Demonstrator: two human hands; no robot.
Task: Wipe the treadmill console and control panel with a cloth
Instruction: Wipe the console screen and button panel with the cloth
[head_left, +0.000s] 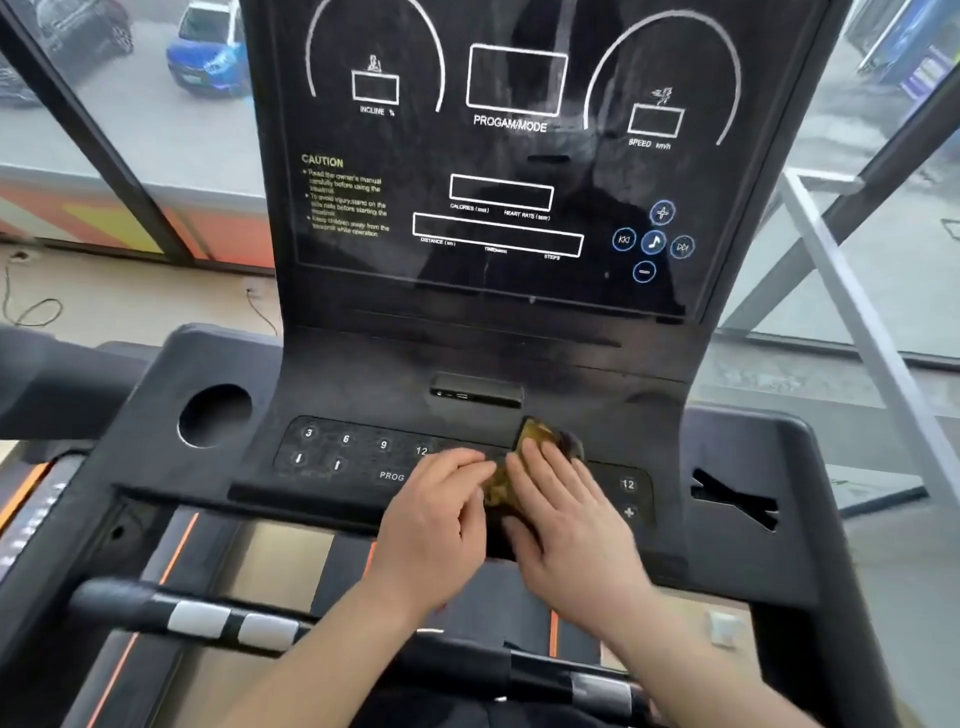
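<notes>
Two bare hands work side by side on the treadmill's lower control panel (353, 457), with a crumpled yellowish-brown cloth (537, 435) caught between and under them near the panel's middle. The right hand (566, 525) lies flat over the cloth, its fingers (545, 467) straight and close together, pressing the fabric onto the panel, with the thumb set apart toward the near edge. A fold of cloth sticks out beyond these fingertips, and another bit shows in the gap between the two hands. The left hand (441, 514) sits just beside the right, its fingers gently bent with the tips meeting the cloth's left edge; the picture is blurred there, so I cannot tell whether they pinch the fabric or only rest against it. To the left of the hands the panel's printed keys 3, 6, 9, 12, two arrows and PROG are uncovered, and to the right a 12 and a plus sign show. Above the panel is a narrow slot (475, 391), and above that rises the dark, streaky console (498, 156), marked INCLINE, PROGAM/MODE, SPEED and CAUTION, with blue round music buttons (653, 241) at its right. A round cup holder (215, 415) opens at the left of the tray, and a black handlebar (202, 618) with silver pads crosses below the forearms. A blue car (208, 47) stands beyond the window.
</notes>
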